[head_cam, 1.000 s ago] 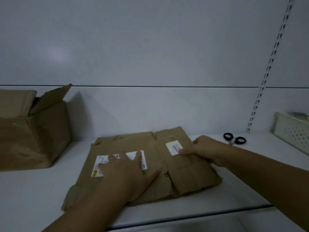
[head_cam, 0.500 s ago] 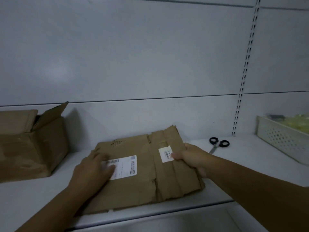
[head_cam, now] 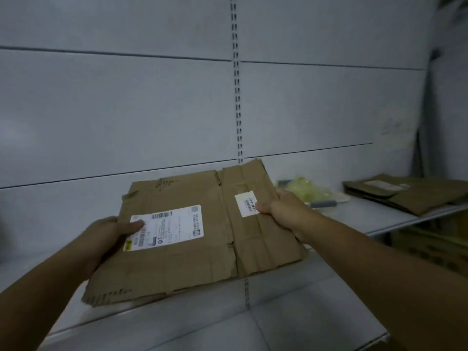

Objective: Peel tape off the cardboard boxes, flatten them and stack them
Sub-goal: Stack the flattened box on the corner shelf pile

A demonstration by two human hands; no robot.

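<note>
A flattened brown cardboard box [head_cam: 202, 252] with a large white shipping label and a small white sticker is held in the air above the white shelf. My left hand [head_cam: 106, 236] grips its left edge, thumb on the large label. My right hand [head_cam: 281, 211] grips its right edge, thumb on the small sticker. A stack of flattened cardboard [head_cam: 415, 196] lies on the shelf at the far right.
The white shelf [head_cam: 367, 216] runs along a grey panel wall with a slotted upright [head_cam: 236, 97]. A tray holding crumpled yellowish tape or plastic [head_cam: 311, 193] sits behind my right hand. A lower shelf surface [head_cam: 228, 330] shows at the bottom.
Both hands went from pressing the flattened box on the shelf to gripping its edges and lifting it. The view swung right; the open box and scissors left view, and the flat stack appeared.
</note>
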